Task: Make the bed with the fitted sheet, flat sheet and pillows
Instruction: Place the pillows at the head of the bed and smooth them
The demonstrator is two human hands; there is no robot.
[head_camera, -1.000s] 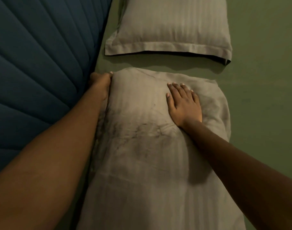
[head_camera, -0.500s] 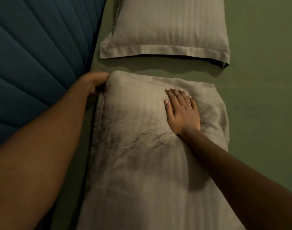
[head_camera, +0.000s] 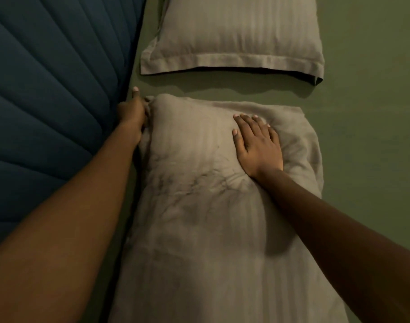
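Pressing down, spread flat, the right hand (head_camera: 257, 148) lies on the near pillow (head_camera: 199, 217). The left hand (head_camera: 131, 113) grips its bunched corner.

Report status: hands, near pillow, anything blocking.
Left hand grips corner of near pillow, headboard side. Right hand flat on top. Far pillow apart; nothing blocking.

Near pillow (head_camera: 199, 206), grey-beige with faint stripes, lies lengthwise and creased. It is dented under the flat right hand (head_camera: 257, 145), and its far-left corner bunches in the left hand (head_camera: 132, 111). Just beyond both hands, across a narrow gap, the far pillow (head_camera: 234, 31) lies flat and smooth, its flanged hem facing them. The green sheet (head_camera: 362, 124) spreads smooth beneath both.
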